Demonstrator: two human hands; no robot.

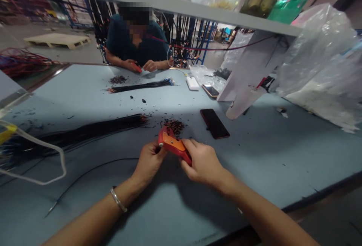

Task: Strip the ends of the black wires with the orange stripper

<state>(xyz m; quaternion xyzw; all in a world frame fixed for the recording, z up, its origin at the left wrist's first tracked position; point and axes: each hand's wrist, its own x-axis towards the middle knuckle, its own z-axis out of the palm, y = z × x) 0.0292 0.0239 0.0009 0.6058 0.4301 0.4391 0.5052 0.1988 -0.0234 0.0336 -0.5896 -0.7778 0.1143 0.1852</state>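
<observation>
The curved red and orange hand tool [174, 145] is taken as the reference point; it appears to be held just above the pale blue worktop [263, 166], between the person's two hands. The right hand [205, 159] is wrapped round the tool's rear end, fingers closed on the handle without visible gap, a hold that suits squeezing. The left hand [148, 163] is at the tool's front end, fingers brought together in a pinch; a single thin black wire [110, 160] runs up to this hand and appears gripped by it, though the fingertips are partly hidden and the wire's near end cannot be made out. The pinch presumably lines the wire up with the tool. The wire's far end rests on the worktop, nearer the person and left of the tool. Just beyond the tool sits a heap of small black and coppery clippings [175, 126], probably where offcuts drop. Left of the tool lies a long bundle of black wires [93, 131], coppery ends toward it, presumably for easy left-hand reach. Right of the tool, a dark-screened rectangular phone [215, 123] lies flat, apparently set aside from the clippings.
</observation>
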